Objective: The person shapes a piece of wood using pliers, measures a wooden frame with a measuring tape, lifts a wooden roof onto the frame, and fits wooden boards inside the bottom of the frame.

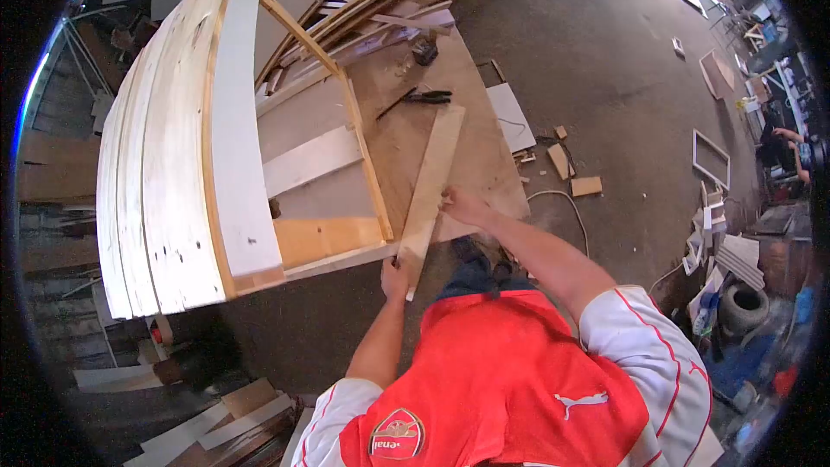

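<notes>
A long, pale wooden board (432, 169) lies slantwise on the plywood worktop (484, 164), its near end sticking out past the front edge. My left hand (395, 279) is closed around the left side of that near end. Beside the board's right edge, about midway along, is my right hand (464, 207), with its fingers drawn together. Whatever may be between those fingertips is too small to make out. Just left of the board stands a wooden frame structure (367, 164) with a white, slatted curved panel (173, 156).
Black-handled pliers (428, 97) and a small dark block (424, 52) lie toward the worktop's far end. Scrap wood strips (372, 4) are heaped behind the frame. Wood offcuts (586, 186) and a cable lie on the floor at right. Another person's arm (791, 143) shows far right.
</notes>
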Tool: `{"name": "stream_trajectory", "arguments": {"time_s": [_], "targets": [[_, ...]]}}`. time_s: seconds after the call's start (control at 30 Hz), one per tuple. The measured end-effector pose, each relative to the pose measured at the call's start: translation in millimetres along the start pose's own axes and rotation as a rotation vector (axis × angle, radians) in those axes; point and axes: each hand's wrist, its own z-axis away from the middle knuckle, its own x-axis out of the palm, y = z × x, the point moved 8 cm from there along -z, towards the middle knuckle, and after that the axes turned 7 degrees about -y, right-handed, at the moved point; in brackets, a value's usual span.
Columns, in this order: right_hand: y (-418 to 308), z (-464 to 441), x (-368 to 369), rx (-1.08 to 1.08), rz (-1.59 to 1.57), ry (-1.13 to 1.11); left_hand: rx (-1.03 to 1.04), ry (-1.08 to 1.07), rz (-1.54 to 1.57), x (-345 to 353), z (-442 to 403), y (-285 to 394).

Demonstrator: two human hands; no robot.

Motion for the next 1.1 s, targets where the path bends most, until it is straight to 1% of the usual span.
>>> {"name": "stream_trajectory", "arguments": {"time_s": [0.1,0.13,0.23,0.33,0.43,0.53,0.63,0.67,0.7,0.77,0.87,0.93,0.97,1.03,1.07,1.1], "targets": [[-1.0,-16.5,-15.0,-0.044,0.044,-0.018,0.056,0.18,-0.423,-5.9,18.1,30.1],[0.5,-15.0,-16.7,-0.05,0.054,-0.032,0.016,0.198,-0.425,-20.3,34.8,65.4],[17.8,-33.6,-42.2,-0.069,0.095,-0.079,0.157,0.269,-0.328,-10.0,35.0,85.0],[10.1,-50.1,-87.5,0.071,0.078,-0.062,0.301,0.271,-0.313,10.7,21.0,131.0],[9.4,-100.7,-120.1,-0.146,0.182,-0.003,0.381,0.268,-0.342,34.2,-12.4,182.8],[-17.0,-157.3,-151.8,-0.099,0.465,0.003,0.432,0.383,-0.435,62.3,-60.7,220.0],[-58.3,-196.6,-176.3,-0.089,0.631,0.02,0.391,0.331,-0.414,62.2,-99.5,268.0],[-66.2,-212.0,-179.0,-0.065,0.656,-0.005,0.339,0.335,-0.409,62.7,-108.4,274.1],[-63.0,-229.2,-172.4,-0.093,0.677,-0.016,0.291,0.332,-0.405,67.4,-112.5,277.1],[-44.8,-265.7,-159.7,-0.134,0.718,-0.032,0.225,0.315,-0.43,78.1,-121.9,273.9],[-28.2,-287.2,-148.1,-0.326,0.873,-0.002,0.197,0.269,-0.495,106.0,-131.2,248.5],[-19.6,-295.2,-154.6,-0.224,0.779,-0.09,0.217,0.247,-0.499,116.6,-133.8,225.6],[-21.7,-298.6,-163.3,-0.175,0.736,-0.129,0.192,0.256,-0.499,113.4,-128.7,224.2],[-23.2,-301.2,-181.0,-0.043,0.552,-0.329,0.148,0.284,-0.503,97.6,-120.6,226.6],[-18.9,-295.8,-187.5,0.016,0.423,-0.373,0.126,0.262,-0.476,93.3,-123.2,223.5],[-14.0,-290.6,-193.9,0.079,0.296,-0.408,0.13,0.3,-0.462,88.7,-123.4,227.5]]}}
